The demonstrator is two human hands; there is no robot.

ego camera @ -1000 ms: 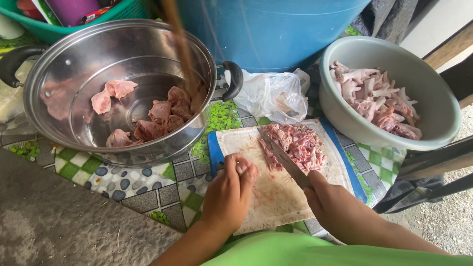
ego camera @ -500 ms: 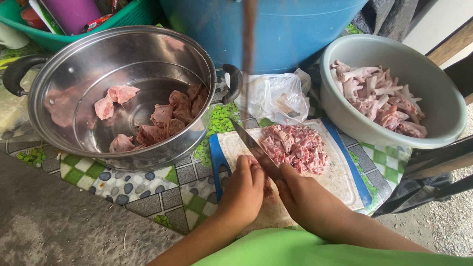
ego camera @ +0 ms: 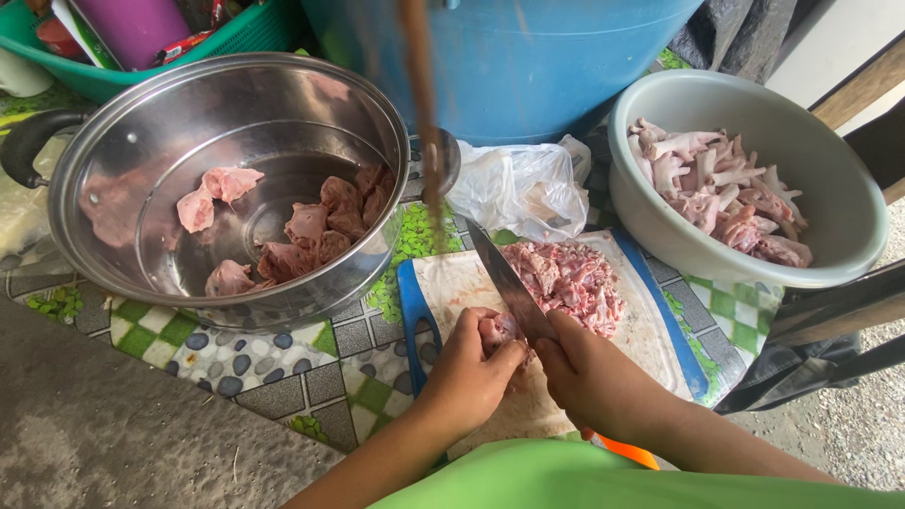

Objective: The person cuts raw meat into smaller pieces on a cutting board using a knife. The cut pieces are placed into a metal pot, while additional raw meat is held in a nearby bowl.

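Observation:
My left hand [ego camera: 468, 369] is closed over a pink piece of raw meat [ego camera: 497, 330] on the worn cutting board [ego camera: 650, 339]. Right beside it, my right hand [ego camera: 589, 372] grips a knife [ego camera: 505, 279] whose blade points up and to the left, its edge against that piece. A heap of chopped raw meat [ego camera: 564, 279] lies on the board just beyond the blade.
A steel pot [ego camera: 123, 226] with several raw meat chunks stands at the left. A pale bowl [ego camera: 830, 188] of raw chicken feet sits at the right. A white plastic bag [ego camera: 518, 188], a blue barrel [ego camera: 528, 57] and a green basket [ego camera: 236, 38] stand behind. A blurred brown stick [ego camera: 419, 104] hangs in front.
Both hands have drawn together at the near part of the board. The knife has swung from the chopped heap to the piece under my left hand.

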